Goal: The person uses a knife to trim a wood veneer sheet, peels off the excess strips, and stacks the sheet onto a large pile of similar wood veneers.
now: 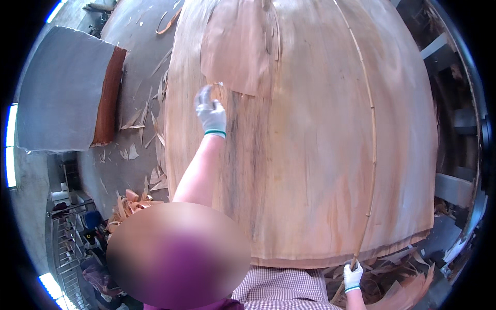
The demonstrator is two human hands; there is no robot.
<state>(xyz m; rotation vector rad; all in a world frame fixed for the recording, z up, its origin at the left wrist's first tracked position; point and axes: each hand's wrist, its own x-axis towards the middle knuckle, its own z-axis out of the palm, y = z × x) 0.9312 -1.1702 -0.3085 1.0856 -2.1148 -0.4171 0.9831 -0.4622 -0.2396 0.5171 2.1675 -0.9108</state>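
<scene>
My right grip (353, 276), in a white glove, is clenched around a slender, knobbly-jointed bamboo pole (373, 134) running over the broad, grainy wood veneer (310, 155). My left grip (211, 112), white-gloved with a green cuff, is released, fingers parted, beside the ragged lower edge of a smoother pinkish sheet (235, 49).

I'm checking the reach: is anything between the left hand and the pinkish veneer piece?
Nothing visible is: the left hand is just below the lower-left edge of the pinkish veneer piece; whether they touch is unclear.
</scene>
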